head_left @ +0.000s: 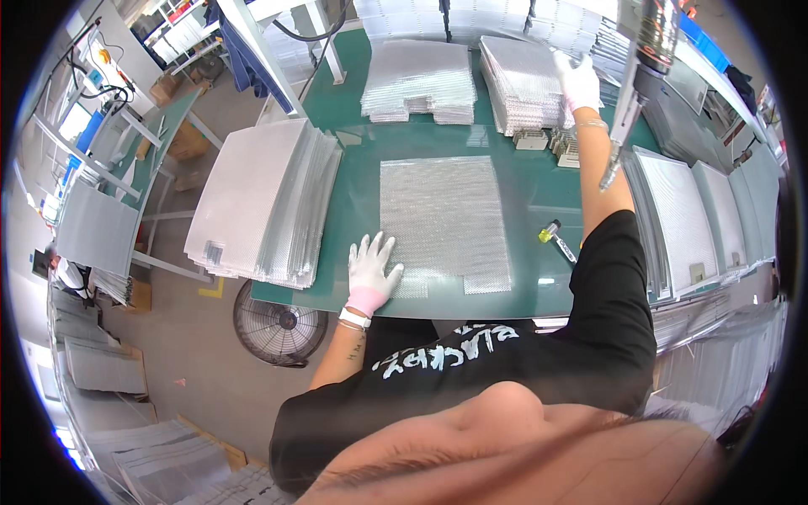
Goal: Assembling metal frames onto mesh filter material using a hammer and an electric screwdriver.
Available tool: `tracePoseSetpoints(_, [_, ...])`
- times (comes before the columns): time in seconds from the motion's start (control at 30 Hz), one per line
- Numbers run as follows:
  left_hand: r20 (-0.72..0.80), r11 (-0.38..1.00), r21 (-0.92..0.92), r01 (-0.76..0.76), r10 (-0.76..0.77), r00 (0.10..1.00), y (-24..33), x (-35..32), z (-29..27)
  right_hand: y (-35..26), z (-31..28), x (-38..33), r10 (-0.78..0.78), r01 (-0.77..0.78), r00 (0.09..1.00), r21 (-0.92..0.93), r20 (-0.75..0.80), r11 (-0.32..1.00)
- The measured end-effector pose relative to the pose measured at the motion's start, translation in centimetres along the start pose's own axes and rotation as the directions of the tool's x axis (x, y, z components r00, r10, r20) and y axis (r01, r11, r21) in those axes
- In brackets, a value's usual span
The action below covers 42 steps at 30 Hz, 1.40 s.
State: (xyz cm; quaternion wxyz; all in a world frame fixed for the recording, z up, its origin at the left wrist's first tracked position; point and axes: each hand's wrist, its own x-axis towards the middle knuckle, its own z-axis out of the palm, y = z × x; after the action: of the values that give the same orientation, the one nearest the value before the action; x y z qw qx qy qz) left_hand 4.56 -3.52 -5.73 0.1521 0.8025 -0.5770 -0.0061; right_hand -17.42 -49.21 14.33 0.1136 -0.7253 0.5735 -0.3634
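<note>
A silvery mesh sheet lies flat at the middle of the green table, its near edge close to the table's front rim, with a small notch cut into that edge. The left hand, in a white glove with a pink cuff, lies flat with fingers spread on the sheet's near left corner, half on the mesh and half on bare green. The right hand, also gloved, reaches far across and rests on the top of the right-hand mesh stack at the table's back; whether its fingers pinch a sheet I cannot tell. Just left of that sits a second mesh stack, a narrow gap between the two.

Bare table borders the flat sheet on all sides. A yellow-capped tube lies to the right, apart from the sheet. A hanging power screwdriver dangles beside the right forearm. Framed panels crowd the left edge, more framed panels the right. A floor fan stands below the front left corner.
</note>
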Motion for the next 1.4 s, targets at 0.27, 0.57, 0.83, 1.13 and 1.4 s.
tracePoseSetpoints(0.27, [0.114,0.977,0.169,0.130,-0.150,0.982,5.0,-0.8,-5.2,0.9,-1.2,-14.6,-0.246,0.457,0.889,0.754,-0.386,0.472])
tracePoseSetpoints(0.57, [-0.118,-0.116,-0.978,-0.172,-0.367,0.923,11.6,-2.3,-4.6,0.0,-3.6,-39.4,-0.547,0.543,0.833,0.322,-0.086,0.775])
tracePoseSetpoints(0.83, [-0.512,0.802,-0.564,-0.199,-0.150,0.846,6.2,-1.5,-3.6,2.6,-6.0,-34.0,-0.394,0.299,0.885,0.346,0.249,0.889])
tracePoseSetpoints(1.13, [-0.064,0.974,-0.155,0.165,-0.177,0.982,5.3,-0.3,-2.6,3.7,-1.7,-34.9,-0.155,0.120,0.848,0.102,0.507,0.988])
tracePoseSetpoints(1.4, [-0.003,0.984,-0.066,0.168,-0.168,0.986,4.7,-0.3,-1.3,5.6,0.2,-35.8,-0.192,0.187,0.844,0.061,0.501,0.981])
